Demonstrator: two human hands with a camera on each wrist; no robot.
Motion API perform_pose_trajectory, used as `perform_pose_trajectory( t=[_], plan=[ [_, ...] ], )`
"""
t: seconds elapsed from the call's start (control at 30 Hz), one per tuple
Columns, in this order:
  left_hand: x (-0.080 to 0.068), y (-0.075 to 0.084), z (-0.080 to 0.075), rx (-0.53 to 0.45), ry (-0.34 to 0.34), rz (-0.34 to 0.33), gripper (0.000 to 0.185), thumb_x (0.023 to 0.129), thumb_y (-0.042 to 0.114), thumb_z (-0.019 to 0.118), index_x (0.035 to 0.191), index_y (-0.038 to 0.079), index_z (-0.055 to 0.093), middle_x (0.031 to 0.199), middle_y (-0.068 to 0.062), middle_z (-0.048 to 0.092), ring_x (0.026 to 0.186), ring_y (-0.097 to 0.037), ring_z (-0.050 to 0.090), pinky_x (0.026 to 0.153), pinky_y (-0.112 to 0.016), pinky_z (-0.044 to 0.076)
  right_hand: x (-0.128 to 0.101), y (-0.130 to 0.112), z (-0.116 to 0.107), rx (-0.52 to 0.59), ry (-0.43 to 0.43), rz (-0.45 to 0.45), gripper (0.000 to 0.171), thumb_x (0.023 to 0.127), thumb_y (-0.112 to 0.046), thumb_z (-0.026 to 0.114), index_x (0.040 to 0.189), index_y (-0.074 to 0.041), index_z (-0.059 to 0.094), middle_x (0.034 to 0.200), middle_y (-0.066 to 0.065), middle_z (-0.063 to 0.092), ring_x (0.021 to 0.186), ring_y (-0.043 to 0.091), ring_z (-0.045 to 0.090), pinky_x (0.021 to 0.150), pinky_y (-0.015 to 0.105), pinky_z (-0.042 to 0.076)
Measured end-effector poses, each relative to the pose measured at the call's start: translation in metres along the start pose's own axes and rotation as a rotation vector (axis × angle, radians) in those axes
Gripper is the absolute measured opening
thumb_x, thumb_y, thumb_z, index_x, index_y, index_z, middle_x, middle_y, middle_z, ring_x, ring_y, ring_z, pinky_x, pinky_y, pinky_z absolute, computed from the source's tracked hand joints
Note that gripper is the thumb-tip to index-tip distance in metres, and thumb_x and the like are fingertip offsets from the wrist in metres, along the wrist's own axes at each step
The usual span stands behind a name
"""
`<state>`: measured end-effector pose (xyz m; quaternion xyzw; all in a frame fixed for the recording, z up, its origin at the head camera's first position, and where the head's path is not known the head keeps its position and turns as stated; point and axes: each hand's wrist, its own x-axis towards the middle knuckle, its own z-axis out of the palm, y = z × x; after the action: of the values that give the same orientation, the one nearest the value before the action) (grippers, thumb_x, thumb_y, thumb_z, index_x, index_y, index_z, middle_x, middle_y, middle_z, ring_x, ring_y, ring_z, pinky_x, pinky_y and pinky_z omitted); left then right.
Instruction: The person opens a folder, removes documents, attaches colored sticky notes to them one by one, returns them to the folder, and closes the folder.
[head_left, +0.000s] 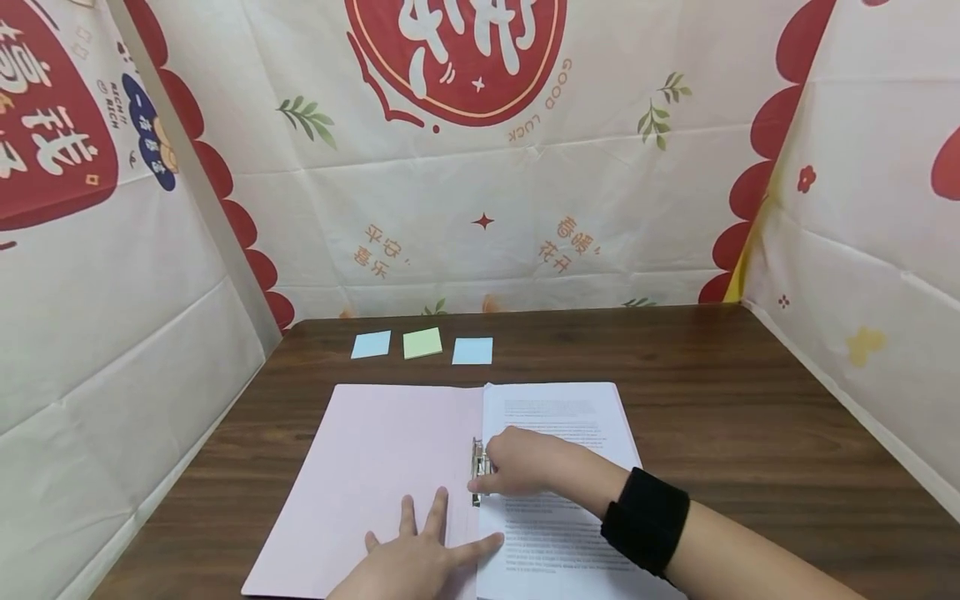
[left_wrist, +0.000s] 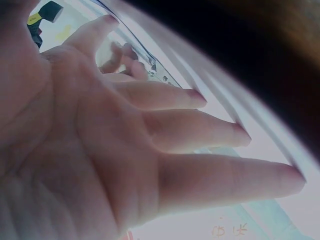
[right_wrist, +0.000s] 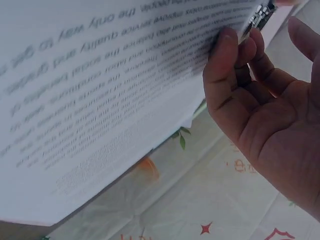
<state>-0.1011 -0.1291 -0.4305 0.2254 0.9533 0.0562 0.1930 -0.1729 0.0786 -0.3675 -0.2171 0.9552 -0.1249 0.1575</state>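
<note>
A pink folder (head_left: 405, 442) lies spread out on the table, with a stack of printed paper (head_left: 570, 542) on its right side. Along the spine sits a metal clip (head_left: 477, 475), partly covered by my right hand (head_left: 525, 461). That hand's fingers are curled at the clip; the right wrist view shows the fingertips right at the metal (right_wrist: 260, 17). My left hand (head_left: 420, 554) rests on the lower part of the folder with fingers spread, its thumb reaching over the paper's left edge. In the left wrist view its fingers (left_wrist: 230, 177) are straight.
Beyond the folder, a blue sticky note (head_left: 371, 344), a green one (head_left: 422, 342) and another blue one (head_left: 472, 351) lie in a row on the wooden table (head_left: 712, 400). Printed white cloth (head_left: 480, 183) hangs around the back and sides. A black band (head_left: 646, 522) circles my right wrist.
</note>
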Motion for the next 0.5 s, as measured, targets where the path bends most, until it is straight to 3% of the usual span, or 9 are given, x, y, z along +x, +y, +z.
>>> perform_pose_trajectory(
  t=[0.17, 0.4, 0.5],
  plan=[
    [-0.012, 0.014, -0.02, -0.004, -0.03, -0.013, 0.077, 0.079, 0.074, 0.079, 0.148, 0.068, 0.046, 0.173, -0.024, 0.029, 0.149, -0.071, 0.028, 0.084, -0.098, 0.033, 0.006, -0.005, 0.01, -0.061, -0.003, 0.016, 0.046, 0.096, -0.052, 0.073, 0.068, -0.016, 0.066, 0.063, -0.002, 0.061, 0.059, 0.011, 0.053, 0.059, 0.028, 0.043],
    [0.001, 0.002, -0.002, 0.042, -0.02, 0.019, 0.086, 0.076, 0.083, 0.075, 0.15, 0.075, 0.033, 0.174, -0.026, 0.025, 0.148, -0.073, 0.028, 0.076, -0.097, 0.036, 0.004, 0.0, 0.007, 0.006, -0.011, 0.004, 0.047, 0.097, -0.051, 0.072, 0.067, -0.016, 0.064, 0.058, -0.003, 0.053, 0.054, 0.01, 0.045, 0.053, 0.025, 0.034],
    [0.004, -0.001, 0.001, 0.041, -0.007, 0.011, 0.086, 0.074, 0.083, 0.076, 0.148, 0.076, 0.034, 0.174, -0.025, 0.026, 0.148, -0.073, 0.029, 0.076, -0.097, 0.036, 0.003, 0.002, 0.006, 0.029, -0.004, 0.003, 0.046, 0.096, -0.053, 0.074, 0.07, -0.016, 0.064, 0.061, -0.003, 0.054, 0.056, 0.01, 0.046, 0.053, 0.025, 0.035]
  ],
)
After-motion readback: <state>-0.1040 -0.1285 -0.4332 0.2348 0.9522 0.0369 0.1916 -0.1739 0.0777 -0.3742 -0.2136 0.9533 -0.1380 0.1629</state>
